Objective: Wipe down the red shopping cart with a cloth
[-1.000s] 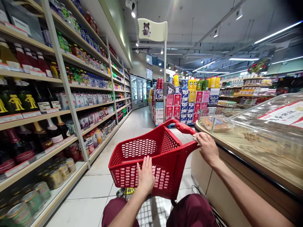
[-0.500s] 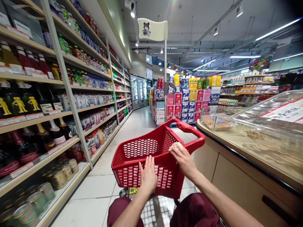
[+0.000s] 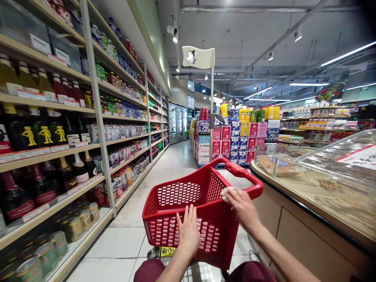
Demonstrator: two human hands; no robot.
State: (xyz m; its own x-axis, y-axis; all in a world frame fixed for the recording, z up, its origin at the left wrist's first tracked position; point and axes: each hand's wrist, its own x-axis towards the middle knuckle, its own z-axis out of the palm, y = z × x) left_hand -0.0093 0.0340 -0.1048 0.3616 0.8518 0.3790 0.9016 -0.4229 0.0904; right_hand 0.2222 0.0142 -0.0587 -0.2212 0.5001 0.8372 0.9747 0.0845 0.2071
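Note:
A red plastic shopping cart [image 3: 173, 207] with perforated basket walls stands turned sideways before me. My left hand [image 3: 188, 233] lies against its near side wall, with its fingers stretched out and pointing up. On the cart's near rim, close to the handle [image 3: 239, 172], my right hand [image 3: 241, 205] is bent over a small crumpled white wad [image 3: 225, 192], which shows at the fingertips. What the wad is made of is too small to tell. The part of the basket that shows holds no goods. A pole with a cream flag-shaped sign [image 3: 198, 57] rises behind the cart.
Shelves [image 3: 129, 166] of bottles and cans line the left side. A wooden counter [image 3: 299, 223] with clear-covered food stands close on the right. Stacked drink cartons [image 3: 226, 141] are ahead, beside a tiled aisle [image 3: 173, 156] leading to glass-door fridges [image 3: 178, 119].
The view has tilted up and turned slightly left, so cart and shelves appear lower and further right. Both hands keep about the same places on the cart.

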